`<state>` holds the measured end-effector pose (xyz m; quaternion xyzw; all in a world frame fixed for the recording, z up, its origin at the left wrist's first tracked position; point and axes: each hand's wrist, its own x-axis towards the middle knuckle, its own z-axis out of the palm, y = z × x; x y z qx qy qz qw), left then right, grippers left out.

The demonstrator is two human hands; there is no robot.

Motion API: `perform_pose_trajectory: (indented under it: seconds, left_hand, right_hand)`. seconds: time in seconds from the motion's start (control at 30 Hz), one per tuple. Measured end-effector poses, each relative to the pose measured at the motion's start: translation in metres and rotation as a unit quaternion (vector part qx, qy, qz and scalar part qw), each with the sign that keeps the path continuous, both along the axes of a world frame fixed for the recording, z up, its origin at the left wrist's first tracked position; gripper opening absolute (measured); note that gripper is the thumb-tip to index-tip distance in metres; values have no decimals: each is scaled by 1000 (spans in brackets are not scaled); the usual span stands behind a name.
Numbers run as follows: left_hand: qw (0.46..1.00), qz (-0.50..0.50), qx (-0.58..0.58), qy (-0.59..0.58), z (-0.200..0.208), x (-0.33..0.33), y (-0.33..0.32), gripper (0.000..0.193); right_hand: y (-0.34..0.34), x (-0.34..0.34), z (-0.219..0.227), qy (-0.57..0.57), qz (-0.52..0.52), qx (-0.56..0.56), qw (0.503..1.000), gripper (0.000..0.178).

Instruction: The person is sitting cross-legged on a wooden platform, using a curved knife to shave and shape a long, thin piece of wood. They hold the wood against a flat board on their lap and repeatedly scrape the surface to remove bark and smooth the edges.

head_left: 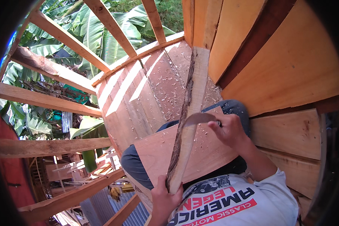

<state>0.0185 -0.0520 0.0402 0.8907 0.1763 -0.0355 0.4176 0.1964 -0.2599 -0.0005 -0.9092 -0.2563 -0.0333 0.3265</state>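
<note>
A long, narrow wooden plank (190, 109) with dark bark along its left edge slants up and away from my body. My left hand (166, 196) is closed around its near end. My right hand (229, 130) grips a knife whose handle is mostly covered by my fingers. The broad, curved blade (200, 119) lies across the plank's middle, its tip toward the bark edge. Beneath the plank, a flat wooden board (154, 152) rests over my folded legs, with a few shavings on it.
Shavings are scattered over the plank floor (139, 101). Wooden rails (52, 103) border the left and far sides, with banana leaves (92, 35) beyond. Close on the right stands a wall of wooden boards (290, 64). Corrugated metal sheets (113, 207) show below at the left.
</note>
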Motion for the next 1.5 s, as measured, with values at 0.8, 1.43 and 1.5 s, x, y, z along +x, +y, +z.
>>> perform_pose_trajectory:
  seconds: [0.8, 1.43, 1.5]
  left_hand:
    - [1000, -7, -16, -15, -6, 14, 1, 36]
    - [1000, -4, -21, 6, 1, 14, -6, 35]
    - [1000, -4, -10, -5, 1, 10, -4, 35]
  right_hand:
    - [4, 12, -23, 33, 39, 79, 996, 49]
    - [7, 3, -16, 55, 37, 109, 992, 48]
    - [6, -4, -16, -27, 158, 56, 985, 48]
